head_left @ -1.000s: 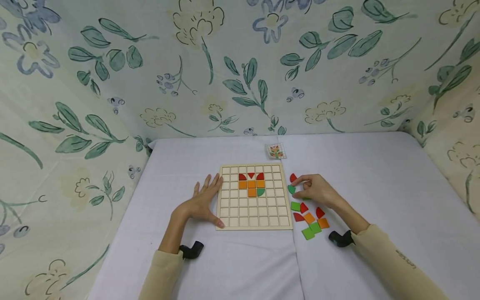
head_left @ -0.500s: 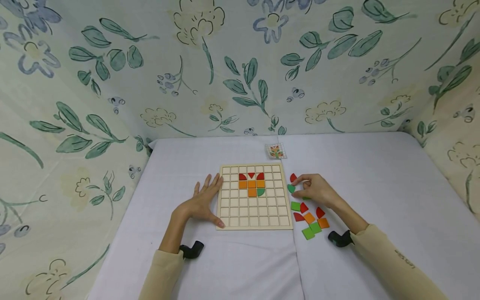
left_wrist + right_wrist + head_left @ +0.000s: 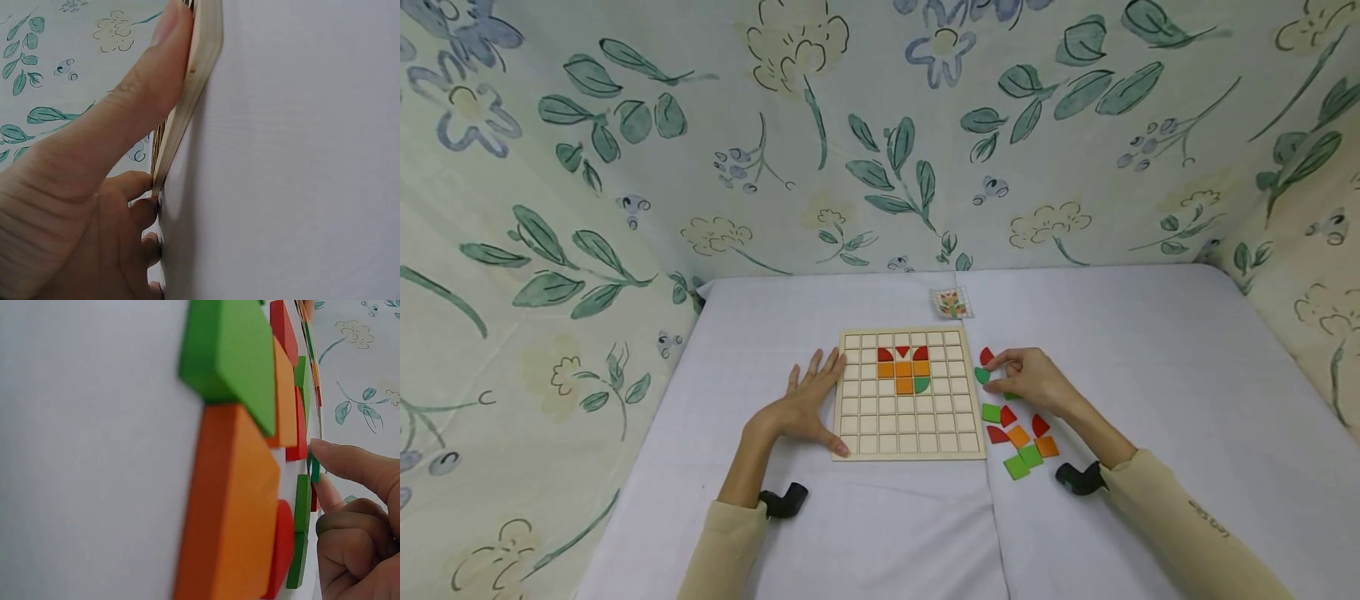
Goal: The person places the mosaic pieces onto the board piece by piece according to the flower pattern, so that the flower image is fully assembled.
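Note:
My left hand (image 3: 802, 407) is spread along the left edge of a wooden grid board (image 3: 865, 425), fingertips and thumb touching its rim; the left wrist view shows the thumb (image 3: 134, 94) on the board's edge (image 3: 197, 75). Set in the board are red, orange and green tiles, among them a green quarter-circle tile (image 3: 921, 385). Right of the board, my right hand (image 3: 1033, 382) pinches another green quarter-circle tile (image 3: 982, 376) between thumb and forefinger. In the right wrist view that tile (image 3: 315, 469) shows edge-on, partly covered by the fingertips.
Several loose tiles lie right of the board: green squares (image 3: 1017, 467), orange squares (image 3: 1047, 447) and red quarter-circles (image 3: 997, 434). A red tile (image 3: 987, 356) lies just beyond the right fingertips. Behind the board is a small pattern card (image 3: 951, 302).
The green quarter-circle tile in my right fingers has shifted very slightly away from me. Both hands have otherwise stayed in place.

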Demonstrator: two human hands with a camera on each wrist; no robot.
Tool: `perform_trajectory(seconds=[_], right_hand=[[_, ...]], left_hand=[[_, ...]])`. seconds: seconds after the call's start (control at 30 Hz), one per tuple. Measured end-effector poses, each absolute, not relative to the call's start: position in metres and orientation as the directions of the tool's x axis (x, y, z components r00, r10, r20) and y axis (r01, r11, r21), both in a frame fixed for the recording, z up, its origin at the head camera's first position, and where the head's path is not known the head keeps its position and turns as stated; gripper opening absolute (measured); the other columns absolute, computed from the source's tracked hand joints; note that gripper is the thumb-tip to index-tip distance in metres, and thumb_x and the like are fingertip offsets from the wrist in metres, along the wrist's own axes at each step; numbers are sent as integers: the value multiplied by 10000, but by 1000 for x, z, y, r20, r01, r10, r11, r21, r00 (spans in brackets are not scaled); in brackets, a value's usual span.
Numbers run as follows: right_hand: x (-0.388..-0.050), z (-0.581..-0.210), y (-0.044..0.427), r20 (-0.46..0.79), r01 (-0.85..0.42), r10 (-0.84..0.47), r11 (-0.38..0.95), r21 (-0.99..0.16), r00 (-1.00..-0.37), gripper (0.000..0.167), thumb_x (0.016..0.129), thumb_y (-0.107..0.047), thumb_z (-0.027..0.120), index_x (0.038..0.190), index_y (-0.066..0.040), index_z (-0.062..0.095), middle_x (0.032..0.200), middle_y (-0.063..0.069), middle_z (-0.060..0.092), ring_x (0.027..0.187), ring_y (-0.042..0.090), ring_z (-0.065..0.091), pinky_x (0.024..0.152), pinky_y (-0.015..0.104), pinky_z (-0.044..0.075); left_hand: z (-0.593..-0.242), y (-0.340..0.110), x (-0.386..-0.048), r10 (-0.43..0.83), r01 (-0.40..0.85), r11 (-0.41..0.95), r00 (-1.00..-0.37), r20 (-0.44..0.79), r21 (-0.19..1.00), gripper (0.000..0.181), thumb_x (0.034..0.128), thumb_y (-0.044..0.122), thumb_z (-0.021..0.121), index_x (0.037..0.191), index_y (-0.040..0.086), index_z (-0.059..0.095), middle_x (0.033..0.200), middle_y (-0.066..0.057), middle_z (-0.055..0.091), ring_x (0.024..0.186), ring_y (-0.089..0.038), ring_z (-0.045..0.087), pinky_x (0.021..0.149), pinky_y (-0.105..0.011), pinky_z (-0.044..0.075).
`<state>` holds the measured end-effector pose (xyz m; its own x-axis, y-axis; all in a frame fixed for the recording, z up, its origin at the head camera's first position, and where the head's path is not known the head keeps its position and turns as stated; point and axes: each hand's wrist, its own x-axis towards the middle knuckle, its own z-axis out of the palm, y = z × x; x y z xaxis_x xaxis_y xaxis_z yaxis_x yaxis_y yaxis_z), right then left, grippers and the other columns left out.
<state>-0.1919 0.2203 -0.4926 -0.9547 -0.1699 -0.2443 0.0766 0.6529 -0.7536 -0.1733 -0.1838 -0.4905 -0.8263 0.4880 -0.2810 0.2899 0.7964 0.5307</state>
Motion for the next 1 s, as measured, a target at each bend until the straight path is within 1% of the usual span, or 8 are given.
perform_trajectory(seconds=[0.23,0.4,0.5,0.67,0.7,0.77,0.9,1.0], right_hand=[[-195,-486,210,-204,77,-155,585,-807,-967,344,928,-200,777,1218,-24,720,598,-30,307,514,121,307,481,218,243],[-196,-481,191,-203,68,-195,542,-837,-960,341,918,-212,788,1206,-38,733,592,-32,294,517,126,273,487,231,208],[-196,-481,178,-201,49,-231,533,-845,-952,337,905,-225,804,1196,-65,749,575,-41,292,512,126,255,483,233,197],[-196,-482,155,-173,-2,-315,485,-875,-933,315,890,-196,818,1175,-73,764,542,-52,272,497,118,224,521,234,280],[-195,-482,151,-166,-12,-334,471,-882,-928,312,888,-183,819,1170,-63,763,541,-51,266,500,119,218,553,226,319],[-194,-483,142,-160,-24,-361,456,-890,-919,309,886,-171,819,1162,-46,760,545,-51,268,510,117,228,583,228,342],[-194,-484,124,-156,-38,-380,456,-889,-912,312,865,-169,841,1142,-44,771,563,-47,293,537,123,265,578,213,320],[-196,-487,113,-153,-45,-384,462,-886,-911,306,847,-163,858,1126,-63,785,573,-47,296,550,122,268,545,218,262]], left_hand=[[-489,-184,-173,481,283,801,-829,-286,527,1529,566,493,1001,1671,91,24,1756,-100,-84,1612,-372,-173,1275,-662,-115],[-489,-184,-172,483,283,798,-828,-284,532,1525,571,488,1000,1671,92,21,1755,-99,-89,1611,-370,-177,1275,-659,-118],[-489,-184,-172,485,284,795,-828,-281,536,1524,571,490,1000,1672,95,23,1755,-95,-90,1611,-369,-176,1276,-658,-120],[-490,-184,-173,487,288,792,-829,-274,538,1525,568,491,1000,1672,95,26,1755,-99,-84,1611,-377,-169,1274,-664,-117],[-490,-184,-173,488,290,792,-829,-273,538,1525,568,491,1000,1672,93,26,1755,-102,-82,1611,-379,-168,1273,-666,-115],[-491,-184,-173,491,293,790,-828,-270,539,1527,566,491,1001,1671,90,26,1755,-106,-80,1611,-379,-169,1272,-669,-113],[-492,-184,-173,493,295,789,-827,-269,538,1529,565,487,1003,1670,83,27,1755,-110,-76,1610,-381,-170,1272,-670,-112],[-491,-184,-173,490,294,792,-829,-270,535,1527,567,490,1001,1670,84,27,1756,-106,-74,1611,-380,-166,1273,-670,-109]])
